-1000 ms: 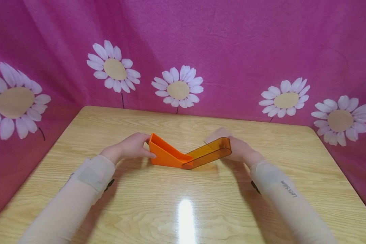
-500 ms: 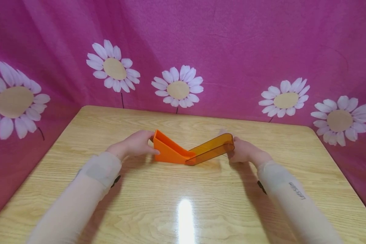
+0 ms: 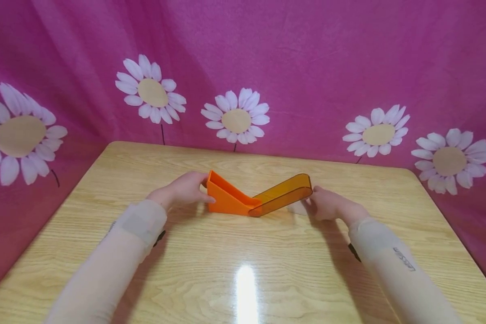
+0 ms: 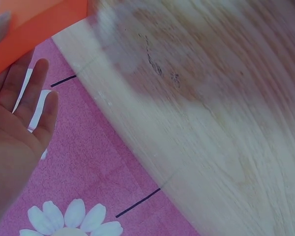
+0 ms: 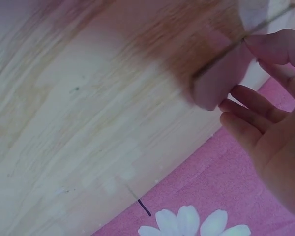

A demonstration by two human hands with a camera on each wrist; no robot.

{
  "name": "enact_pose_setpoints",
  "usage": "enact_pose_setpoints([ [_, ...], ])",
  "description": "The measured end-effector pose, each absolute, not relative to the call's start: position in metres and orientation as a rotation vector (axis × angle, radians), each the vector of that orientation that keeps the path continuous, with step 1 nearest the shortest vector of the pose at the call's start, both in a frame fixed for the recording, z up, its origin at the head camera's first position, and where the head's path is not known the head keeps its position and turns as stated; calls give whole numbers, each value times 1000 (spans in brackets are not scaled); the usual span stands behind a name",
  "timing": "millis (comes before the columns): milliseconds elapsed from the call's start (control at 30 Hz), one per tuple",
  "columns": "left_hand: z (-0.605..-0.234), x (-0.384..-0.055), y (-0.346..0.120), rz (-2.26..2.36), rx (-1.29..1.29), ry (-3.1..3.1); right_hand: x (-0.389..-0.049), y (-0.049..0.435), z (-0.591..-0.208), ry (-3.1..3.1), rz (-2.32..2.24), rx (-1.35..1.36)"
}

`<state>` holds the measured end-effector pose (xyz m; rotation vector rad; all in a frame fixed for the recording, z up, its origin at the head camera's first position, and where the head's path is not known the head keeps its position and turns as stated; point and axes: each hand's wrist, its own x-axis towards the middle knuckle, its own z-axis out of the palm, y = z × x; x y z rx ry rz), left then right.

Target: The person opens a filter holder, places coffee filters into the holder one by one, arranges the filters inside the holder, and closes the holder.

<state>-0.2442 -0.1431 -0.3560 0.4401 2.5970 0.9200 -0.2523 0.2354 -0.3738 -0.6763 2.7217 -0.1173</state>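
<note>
Mid-table in the head view stands an orange wedge-shaped box (image 3: 228, 195). Its see-through amber lid (image 3: 285, 193) slants up to the right from the box's low end, swung open. My left hand (image 3: 186, 189) grips the tall end, thumb on the near face. That orange wall (image 4: 44, 29) crosses the top corner of the left wrist view. Beside the lid's raised tip, my right hand (image 3: 328, 204) pinches a thin clear sheet (image 3: 297, 208), partly covered by the lid. In the right wrist view the sheet (image 5: 219, 88) shows a narrow dark edge between thumb and fingers.
The wooden table (image 3: 186, 270) has a bright light reflection near its front. A magenta curtain (image 3: 299, 67) printed with large white daisies hangs behind the table and along its sides.
The box and its lid have shifted to the right and slightly back, with both hands. The clear sheet has dropped from behind the lid's raised tip to below it.
</note>
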Motion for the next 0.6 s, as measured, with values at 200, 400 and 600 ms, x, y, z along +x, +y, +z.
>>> enact_pose_setpoints([
  [200,-356,-246,-141,907,441,2605,-251,237,-372,2695,-105,-743],
  [400,-355,-246,-137,901,427,2615,-251,238,-371,2686,-140,-713],
  [600,-355,-246,-139,912,447,2619,-253,236,-373,2697,-136,-715],
])
